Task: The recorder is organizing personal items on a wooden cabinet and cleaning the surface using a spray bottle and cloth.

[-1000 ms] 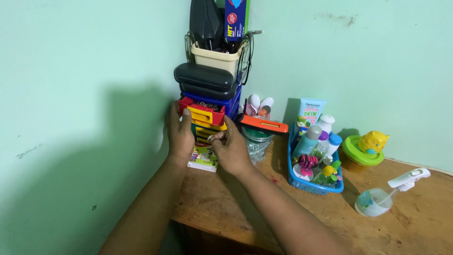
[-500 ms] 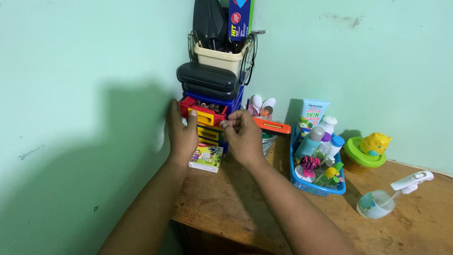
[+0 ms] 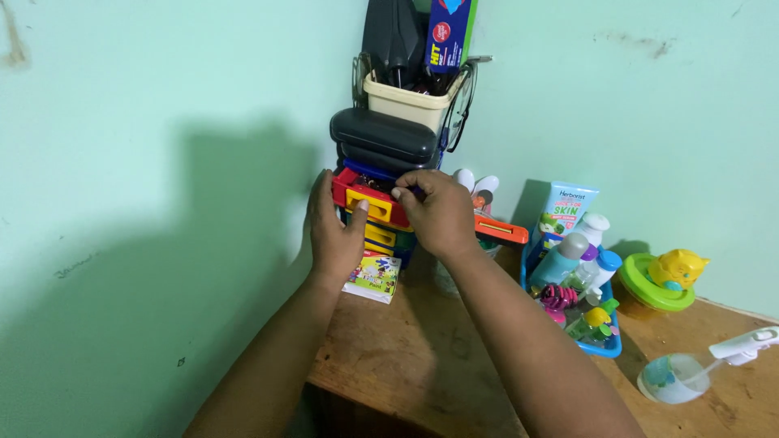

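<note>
A small stack of plastic drawers [image 3: 381, 237] stands in the wall corner on a wooden table [image 3: 406, 357]. Its top red drawer [image 3: 350, 185], which has a yellow handle, is pulled out. My left hand [image 3: 331, 231] wraps the left side of the stack, with the thumb resting on the yellow handle. My right hand [image 3: 438, 212] hovers over the open red drawer, fingertips pinched together at its rim. Whatever is between those fingertips is hidden.
Two black cases [image 3: 381, 134] and a beige basket [image 3: 410, 97] sit on top of the drawers. A small picture box [image 3: 375, 277] lies at the base. To the right are an orange-lidded jar [image 3: 503, 231], a blue basket of bottles [image 3: 604, 345], a green and yellow toy [image 3: 669, 276] and a spray head in a cup [image 3: 690, 377].
My right hand has risen from the lower drawers, where it pinched a small silvery piece, to the open red drawer. My left thumb has moved onto the yellow handle. The view has shifted left.
</note>
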